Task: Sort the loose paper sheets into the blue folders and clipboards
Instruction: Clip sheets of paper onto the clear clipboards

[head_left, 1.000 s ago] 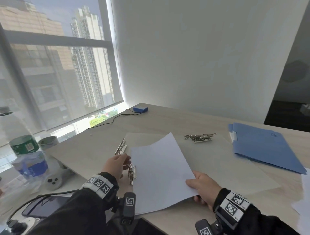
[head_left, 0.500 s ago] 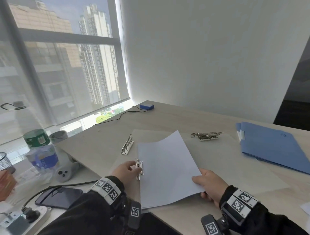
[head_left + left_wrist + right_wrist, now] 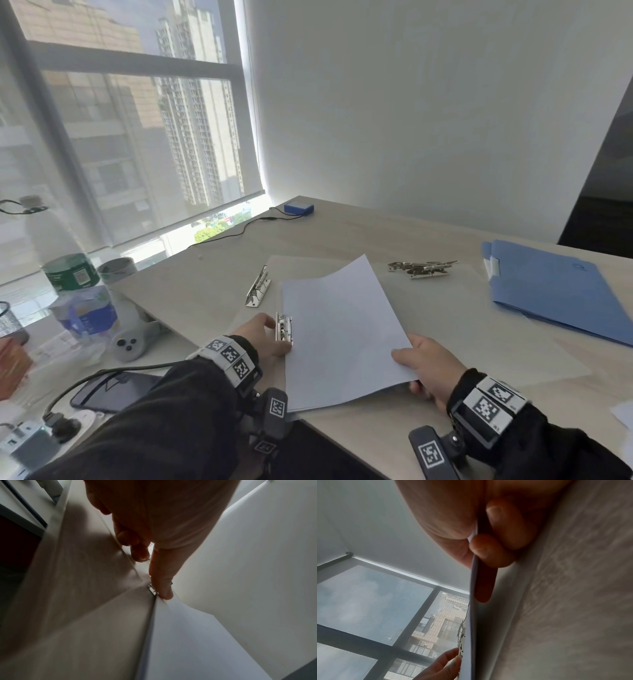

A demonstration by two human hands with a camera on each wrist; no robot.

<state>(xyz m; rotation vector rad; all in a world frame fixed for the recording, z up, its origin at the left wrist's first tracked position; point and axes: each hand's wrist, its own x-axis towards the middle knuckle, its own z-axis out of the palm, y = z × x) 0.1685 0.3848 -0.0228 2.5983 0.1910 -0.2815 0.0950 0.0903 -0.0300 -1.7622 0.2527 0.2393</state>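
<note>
Right hand (image 3: 430, 368) pinches the paper sheet (image 3: 337, 330) at its near edge; far corner curls up (thin, floppy). Left hand (image 3: 265, 334) pinches the metal clip (image 3: 284, 328) opposite.

A pale wood desk (image 3: 342, 226) stands in the corner where a plain white wall (image 3: 428, 102) meets a large window (image 3: 120, 137). The window has a thick grey frame and a thin see-through blind, and tall apartment towers (image 3: 202, 113) show through it in hazy daylight. A strip of bright light runs down the window's right edge, and a dark opening (image 3: 609, 205) lies at the far right.
</note>
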